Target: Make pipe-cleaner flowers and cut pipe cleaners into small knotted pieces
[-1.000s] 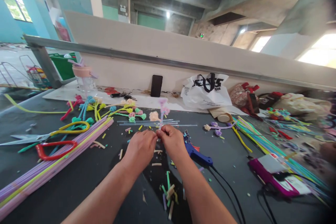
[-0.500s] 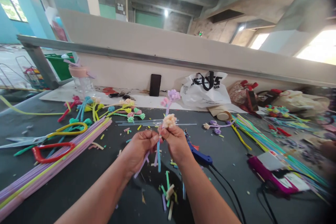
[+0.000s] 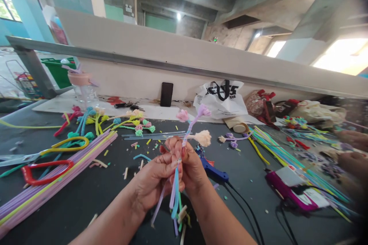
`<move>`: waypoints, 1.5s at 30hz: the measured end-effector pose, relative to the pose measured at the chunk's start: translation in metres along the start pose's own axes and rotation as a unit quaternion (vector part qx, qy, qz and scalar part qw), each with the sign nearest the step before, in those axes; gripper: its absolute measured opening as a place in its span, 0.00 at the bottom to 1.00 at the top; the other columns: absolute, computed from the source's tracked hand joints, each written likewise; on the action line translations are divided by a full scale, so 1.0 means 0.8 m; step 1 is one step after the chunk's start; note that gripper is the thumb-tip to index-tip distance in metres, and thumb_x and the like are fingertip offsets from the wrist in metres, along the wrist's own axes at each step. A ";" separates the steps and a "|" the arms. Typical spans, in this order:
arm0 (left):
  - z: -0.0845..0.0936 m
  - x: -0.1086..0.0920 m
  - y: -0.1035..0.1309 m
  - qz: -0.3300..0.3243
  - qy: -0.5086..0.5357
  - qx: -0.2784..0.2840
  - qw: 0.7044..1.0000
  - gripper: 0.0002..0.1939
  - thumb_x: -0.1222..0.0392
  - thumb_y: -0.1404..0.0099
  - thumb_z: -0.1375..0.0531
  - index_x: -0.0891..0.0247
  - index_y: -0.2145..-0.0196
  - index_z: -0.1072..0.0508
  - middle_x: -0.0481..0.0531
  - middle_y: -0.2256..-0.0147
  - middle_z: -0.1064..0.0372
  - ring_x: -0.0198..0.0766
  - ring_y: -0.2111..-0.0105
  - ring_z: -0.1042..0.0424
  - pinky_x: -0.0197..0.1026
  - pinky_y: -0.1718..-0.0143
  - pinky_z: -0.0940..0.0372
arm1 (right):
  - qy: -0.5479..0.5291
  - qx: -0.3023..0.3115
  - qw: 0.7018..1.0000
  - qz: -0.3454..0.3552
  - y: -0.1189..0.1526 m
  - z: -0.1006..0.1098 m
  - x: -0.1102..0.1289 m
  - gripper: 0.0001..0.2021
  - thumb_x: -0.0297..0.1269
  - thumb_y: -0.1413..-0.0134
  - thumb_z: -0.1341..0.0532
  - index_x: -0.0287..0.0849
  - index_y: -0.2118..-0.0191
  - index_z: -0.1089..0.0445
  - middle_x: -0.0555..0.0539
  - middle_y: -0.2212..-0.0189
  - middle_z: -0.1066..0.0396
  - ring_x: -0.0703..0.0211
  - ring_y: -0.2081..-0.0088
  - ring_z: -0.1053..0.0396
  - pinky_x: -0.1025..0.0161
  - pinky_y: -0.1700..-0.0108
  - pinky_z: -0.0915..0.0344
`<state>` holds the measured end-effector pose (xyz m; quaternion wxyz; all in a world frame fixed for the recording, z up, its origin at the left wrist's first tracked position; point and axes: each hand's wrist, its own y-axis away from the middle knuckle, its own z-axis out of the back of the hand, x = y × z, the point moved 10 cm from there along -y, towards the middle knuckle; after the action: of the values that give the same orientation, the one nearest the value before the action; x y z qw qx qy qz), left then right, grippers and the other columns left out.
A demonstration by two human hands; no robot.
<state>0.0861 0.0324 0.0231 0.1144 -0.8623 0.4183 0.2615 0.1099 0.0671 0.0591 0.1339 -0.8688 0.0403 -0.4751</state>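
Note:
Both hands pinch one pipe-cleaner flower stem (image 3: 186,137) in front of me. It carries a purple bloom (image 3: 204,110), a pink bloom (image 3: 182,115) and a cream bloom (image 3: 202,138) that sticks out to the right. My left hand (image 3: 161,172) is closed on the lower stem, its fingertips meeting those of my right hand (image 3: 193,164), which is closed just above. Purple and blue pipe-cleaner ends (image 3: 175,195) hang below the fingers. The exact grip between the fingertips is partly hidden.
At left, scissors (image 3: 57,153) lie on a bundle of pipe cleaners (image 3: 69,183). A blue glue gun (image 3: 214,170) with a cord lies right of my hands. Finished flowers (image 3: 138,122), a phone (image 3: 166,94) and a white bag (image 3: 221,103) stand behind. Another person's hand (image 3: 353,164) shows far right.
The flower stem has turned, so the cream bloom now points right and the purple bloom leans right. My fingers have shifted along the stem. The view has swung slightly to the right.

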 end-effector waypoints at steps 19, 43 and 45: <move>0.020 -0.112 0.026 -0.305 -0.714 -0.245 0.580 0.11 0.61 0.40 0.49 0.63 0.78 0.32 0.47 0.78 0.35 0.32 0.75 0.37 0.34 0.71 0.45 | 0.371 -0.203 0.906 0.002 -0.009 0.058 -0.008 0.09 0.38 0.61 0.40 0.40 0.82 0.37 0.56 0.86 0.44 0.66 0.79 0.48 0.67 0.75 0.50; 0.029 -0.009 -0.011 -0.033 -0.042 -0.039 0.998 0.08 0.63 0.47 0.39 0.68 0.78 0.34 0.41 0.85 0.43 0.19 0.89 0.54 0.28 0.84 0.51 | -0.028 -0.004 0.997 -0.066 -0.012 0.018 -0.029 0.11 0.40 0.61 0.34 0.40 0.79 0.35 0.54 0.81 0.41 0.70 0.80 0.45 0.70 0.76 0.45; 0.045 -0.027 -0.011 -0.082 -0.126 -0.086 0.985 0.09 0.60 0.47 0.39 0.67 0.78 0.35 0.42 0.84 0.42 0.20 0.89 0.52 0.28 0.85 0.54 | 0.002 -0.025 0.997 -0.070 -0.015 0.027 -0.035 0.10 0.41 0.61 0.35 0.41 0.77 0.34 0.55 0.82 0.42 0.69 0.81 0.46 0.69 0.77 0.45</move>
<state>0.0693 0.0671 0.0046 0.1125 -0.8602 0.3045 0.3933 0.1118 0.0887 0.0284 0.0783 -0.8714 -0.0080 -0.4841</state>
